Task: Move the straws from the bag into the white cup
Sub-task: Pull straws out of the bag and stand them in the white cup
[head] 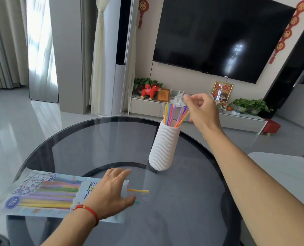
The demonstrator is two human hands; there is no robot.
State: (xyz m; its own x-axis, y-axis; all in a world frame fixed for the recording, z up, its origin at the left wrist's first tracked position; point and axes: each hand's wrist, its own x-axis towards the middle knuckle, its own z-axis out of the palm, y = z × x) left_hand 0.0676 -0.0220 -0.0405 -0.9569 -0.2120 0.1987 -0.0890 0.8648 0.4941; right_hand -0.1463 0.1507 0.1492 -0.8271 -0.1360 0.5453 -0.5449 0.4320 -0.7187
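Observation:
A ribbed white cup point(163, 148) stands on the round glass table point(183, 201) with several coloured straws point(172, 113) upright in it. My right hand point(201, 110) hovers just above and to the right of those straws. Its thumb and forefinger are pinched together, and an orange straw leans up against the hand's edge. Whether it grips a straw is unclear. The printed plastic straw bag point(46, 192) lies flat at the table's near left, with many straws inside. My left hand point(110, 192) rests palm down, fingers spread, on the bag's open end. A yellow straw point(138, 191) and a green tip point(137, 202) poke out.
The table's dark rim point(46, 144) curves round the left. A white table point(280, 171) with dark objects on it stands at the right. Beyond are a TV cabinet point(236, 119) with ornaments and plants, a red stool point(271, 127) and a wall-mounted TV.

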